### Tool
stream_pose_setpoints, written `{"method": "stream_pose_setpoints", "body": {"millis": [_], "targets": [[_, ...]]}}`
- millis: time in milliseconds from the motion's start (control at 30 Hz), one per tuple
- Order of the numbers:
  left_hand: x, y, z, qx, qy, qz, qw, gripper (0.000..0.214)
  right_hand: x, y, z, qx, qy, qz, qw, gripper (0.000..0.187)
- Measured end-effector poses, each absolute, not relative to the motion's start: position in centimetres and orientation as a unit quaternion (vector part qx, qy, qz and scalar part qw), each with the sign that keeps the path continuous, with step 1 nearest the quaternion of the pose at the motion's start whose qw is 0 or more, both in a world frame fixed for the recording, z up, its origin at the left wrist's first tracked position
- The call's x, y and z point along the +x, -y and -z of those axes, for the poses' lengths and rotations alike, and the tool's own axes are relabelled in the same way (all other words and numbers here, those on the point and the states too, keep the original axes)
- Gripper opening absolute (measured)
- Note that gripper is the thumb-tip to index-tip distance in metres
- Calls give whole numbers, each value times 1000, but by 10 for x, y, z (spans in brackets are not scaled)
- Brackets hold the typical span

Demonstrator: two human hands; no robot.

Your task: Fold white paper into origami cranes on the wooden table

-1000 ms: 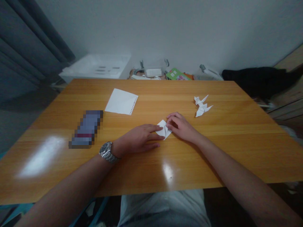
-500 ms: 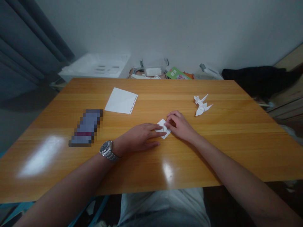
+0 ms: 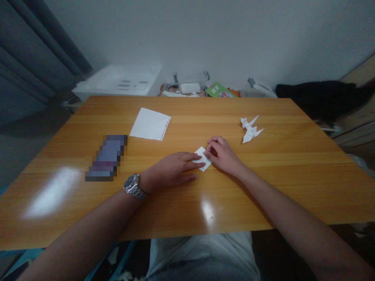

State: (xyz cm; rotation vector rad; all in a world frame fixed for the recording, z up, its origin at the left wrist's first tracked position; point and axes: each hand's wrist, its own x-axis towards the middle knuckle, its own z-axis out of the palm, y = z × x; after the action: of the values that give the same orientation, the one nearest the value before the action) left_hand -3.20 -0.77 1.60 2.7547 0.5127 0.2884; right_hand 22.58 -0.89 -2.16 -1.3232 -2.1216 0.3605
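Note:
A small folded white paper (image 3: 202, 158) lies on the wooden table (image 3: 187, 195) near the middle. My left hand (image 3: 171, 170), with a metal watch on its wrist, lies flat with fingers stretched out, fingertips pressing the paper's left part. My right hand (image 3: 223, 154) has its fingers curled and pinched on the paper's right edge. A finished white paper crane (image 3: 249, 130) rests farther right and back, apart from both hands.
A flat white sheet with a perforated edge (image 3: 150, 125) lies at the back left. A blurred-out dark rectangular object (image 3: 107, 158) sits to the left. Behind the table are a white box (image 3: 120, 80), small clutter and a dark cloth (image 3: 322, 97).
Both hands stay on the folded paper; the left fingertips have slid slightly farther onto it. Nothing else on the table has moved.

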Motion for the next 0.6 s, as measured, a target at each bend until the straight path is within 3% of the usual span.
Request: {"method": "stream_pose_setpoints", "body": {"millis": [600], "targets": [[-32,9,-15,967,-177,-114,142,42,224,8,24,-507,798,-125,300,10]]}}
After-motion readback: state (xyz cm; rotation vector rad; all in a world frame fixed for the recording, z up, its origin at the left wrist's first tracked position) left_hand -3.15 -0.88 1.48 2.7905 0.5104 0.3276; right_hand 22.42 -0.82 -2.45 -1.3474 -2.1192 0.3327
